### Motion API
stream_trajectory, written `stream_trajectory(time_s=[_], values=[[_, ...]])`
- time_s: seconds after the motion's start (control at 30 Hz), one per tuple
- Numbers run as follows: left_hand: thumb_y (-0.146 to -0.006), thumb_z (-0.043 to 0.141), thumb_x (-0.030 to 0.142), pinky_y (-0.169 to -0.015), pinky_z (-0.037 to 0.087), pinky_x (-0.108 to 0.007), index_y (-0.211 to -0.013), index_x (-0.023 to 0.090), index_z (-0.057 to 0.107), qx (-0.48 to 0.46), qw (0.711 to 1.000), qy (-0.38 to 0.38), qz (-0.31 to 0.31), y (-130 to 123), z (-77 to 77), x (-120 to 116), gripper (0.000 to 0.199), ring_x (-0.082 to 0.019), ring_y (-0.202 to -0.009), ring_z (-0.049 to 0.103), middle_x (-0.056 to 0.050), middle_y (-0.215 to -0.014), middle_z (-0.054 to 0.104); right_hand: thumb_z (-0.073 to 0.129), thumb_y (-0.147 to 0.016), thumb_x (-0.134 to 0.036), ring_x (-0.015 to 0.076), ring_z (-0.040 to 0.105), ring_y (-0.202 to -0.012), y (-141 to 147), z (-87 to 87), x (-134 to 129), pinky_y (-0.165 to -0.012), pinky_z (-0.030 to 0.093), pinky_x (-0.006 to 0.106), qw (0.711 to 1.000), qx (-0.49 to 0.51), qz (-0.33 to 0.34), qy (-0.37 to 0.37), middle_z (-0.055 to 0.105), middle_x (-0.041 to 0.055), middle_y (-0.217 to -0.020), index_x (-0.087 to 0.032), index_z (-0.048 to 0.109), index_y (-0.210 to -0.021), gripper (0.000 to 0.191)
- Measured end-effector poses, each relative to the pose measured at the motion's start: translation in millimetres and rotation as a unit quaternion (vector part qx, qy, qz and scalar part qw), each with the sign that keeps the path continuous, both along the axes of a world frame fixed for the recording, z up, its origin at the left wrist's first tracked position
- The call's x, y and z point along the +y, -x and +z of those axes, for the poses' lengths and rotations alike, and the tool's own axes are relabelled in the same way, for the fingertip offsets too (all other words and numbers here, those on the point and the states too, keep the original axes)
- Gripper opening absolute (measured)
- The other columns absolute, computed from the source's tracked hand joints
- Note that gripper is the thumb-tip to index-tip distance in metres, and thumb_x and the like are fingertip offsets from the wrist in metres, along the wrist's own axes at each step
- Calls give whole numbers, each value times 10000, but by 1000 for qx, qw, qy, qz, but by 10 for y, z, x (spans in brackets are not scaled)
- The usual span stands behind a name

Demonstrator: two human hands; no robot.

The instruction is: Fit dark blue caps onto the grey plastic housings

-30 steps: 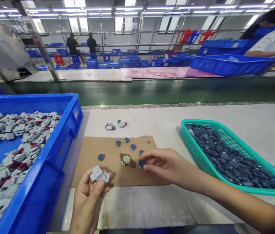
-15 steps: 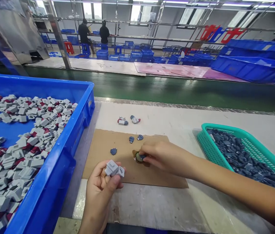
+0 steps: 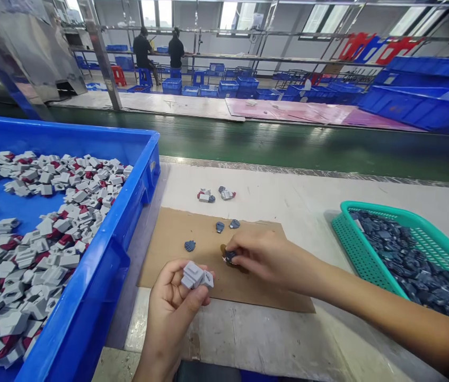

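Observation:
My left hand (image 3: 182, 305) is closed on a light grey blocky plastic part (image 3: 196, 276), held over the near edge of a cardboard sheet (image 3: 160, 265). My right hand (image 3: 262, 260) pinches a small dark blue-grey plastic piece (image 3: 230, 257) low over a brown, wet-looking patch (image 3: 223, 248) on the cardboard. Fingers hide most of that patch, and I cannot tell whether the piece touches it. Several similar dark pieces lie nearby: one (image 3: 190, 245) to the left, and a pair (image 3: 220, 227) farther back. Two grey, dark red and dark blue assemblies (image 3: 227, 193) rest beyond the cardboard.
A large blue bin (image 3: 144, 159) of grey and dark red parts stands at the left. At the right is a green basket (image 3: 351, 249) of dark pieces. A green conveyor belt (image 3: 256, 140) runs behind the table. Two people (image 3: 175, 50) are in the background.
My right hand has shifted slightly at the brown patch, and the piece in its fingers shows a darker side. My left hand keeps the grey part. The whole view has shifted a little.

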State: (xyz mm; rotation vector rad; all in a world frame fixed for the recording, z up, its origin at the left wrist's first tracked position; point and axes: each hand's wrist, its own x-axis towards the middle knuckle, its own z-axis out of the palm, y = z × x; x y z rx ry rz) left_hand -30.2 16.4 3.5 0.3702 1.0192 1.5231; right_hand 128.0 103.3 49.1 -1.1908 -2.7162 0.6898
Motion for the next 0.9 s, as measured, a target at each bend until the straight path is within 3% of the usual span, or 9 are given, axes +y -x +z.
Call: stream_trajectory(time_s=[0.1, 0.2, 0.47, 0.63, 0.9], values=[[-528, 783, 215, -484, 475, -123, -806, 200, 577, -6, 1000, -10, -5, 1, -11, 3, 346, -123, -696, 657, 39, -716, 676, 527, -802, -219, 124, 565, -612, -40, 2, -4, -567, 450, 235, 991, 106, -36, 73, 600, 27, -682, -141, 588, -847, 109], [-523, 790, 205, -555, 491, -130, -784, 200, 582, -14, 1000, -10, -21, 7, -14, 2, 333, -127, -728, 663, 44, -692, 675, 554, -791, -280, 124, 570, -612, -70, 54, -34, -534, 447, 228, 980, 153, -71, 109, 603, 33, -700, -138, 593, -859, 162], [-517, 803, 195, -562, 459, -90, -781, 197, 608, -26, 998, -29, -56, 51, -21, -15, 328, -63, -651, 627, 37, -707, 693, 620, -767, -251, 92, 563, -617, 12, 171, -287, -551, 452, 191, 961, 246, -105, 71, 613, -14, -722, -205, 620, -853, 98], [-523, 804, 218, -603, 477, -124, -811, 204, 604, -35, 997, -31, -61, 82, -44, -14, 351, -70, -669, 616, 40, -734, 683, 627, -761, -180, 60, 550, -605, 121, 134, -418, -550, 454, 155, 953, 292, -69, 39, 607, -39, -750, -209, 591, -867, 115], [-539, 796, 196, -596, 472, -123, -796, 204, 608, -34, 995, -47, -75, 89, -45, -12, 318, -61, -647, 603, 50, -726, 676, 610, -779, -151, 47, 525, -582, 183, 121, -430, -544, 433, 165, 959, 281, -43, 13, 587, -45, -734, -195, 576, -904, 137]])
